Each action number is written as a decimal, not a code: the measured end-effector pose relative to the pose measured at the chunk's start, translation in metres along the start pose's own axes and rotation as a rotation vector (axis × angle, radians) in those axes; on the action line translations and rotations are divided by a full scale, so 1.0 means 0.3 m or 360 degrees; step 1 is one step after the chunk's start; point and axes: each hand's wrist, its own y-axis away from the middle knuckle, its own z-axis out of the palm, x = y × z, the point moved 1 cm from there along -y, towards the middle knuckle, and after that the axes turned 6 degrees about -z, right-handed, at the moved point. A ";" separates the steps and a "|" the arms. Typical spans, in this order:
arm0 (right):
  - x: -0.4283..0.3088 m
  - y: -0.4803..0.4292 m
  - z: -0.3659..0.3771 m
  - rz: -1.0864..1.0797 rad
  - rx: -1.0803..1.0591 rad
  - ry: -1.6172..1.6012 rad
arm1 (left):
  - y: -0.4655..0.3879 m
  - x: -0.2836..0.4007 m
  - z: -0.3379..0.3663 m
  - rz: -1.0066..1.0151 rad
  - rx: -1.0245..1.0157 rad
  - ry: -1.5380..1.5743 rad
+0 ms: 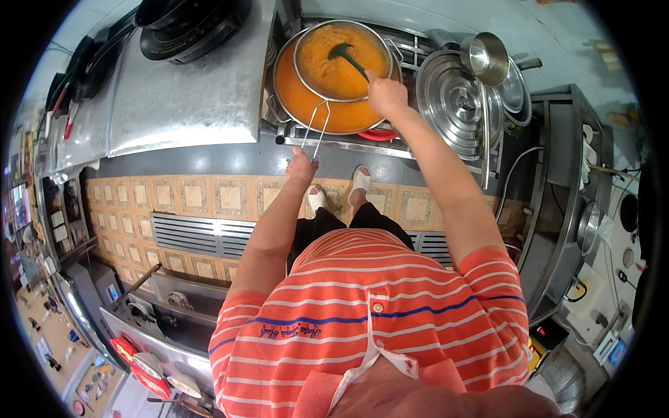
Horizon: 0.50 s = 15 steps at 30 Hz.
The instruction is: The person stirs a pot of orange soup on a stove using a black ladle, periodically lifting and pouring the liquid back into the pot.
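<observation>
My left hand (301,165) grips the wire handle (317,125) of a round metal strainer (299,70). The strainer rests in a wide metal pot (275,86) filled with orange liquid (334,116). Inside the strainer lies a pulpy orange mass (320,47), partly under liquid. My right hand (388,96) is closed around the handle of a dark green ladle (355,64), forefinger stretched along it. The ladle's head dips into the orange mass. How deep the strainer sits cannot be told.
Right of the pot lies a large ridged metal lid (449,104), with a long-handled metal dipper (483,120) across it. A steel counter (193,104) stands at left, carrying a black pan (162,13) on an induction cooker (183,44). A red round thing (378,135) shows below the pot.
</observation>
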 end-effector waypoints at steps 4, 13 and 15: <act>0.003 0.007 -0.084 0.0053 0.0111 -0.0306 | 0.001 0.002 0.005 -0.0044 0.0022 0.0011; -0.096 0.040 0.079 0.0072 -0.0041 -0.0530 | 0.001 0.007 0.000 -0.0022 -0.0024 -0.0008; -0.074 0.079 0.095 0.0039 -0.0073 -0.0542 | 0.002 0.004 -0.005 -0.0039 -0.0024 -0.0002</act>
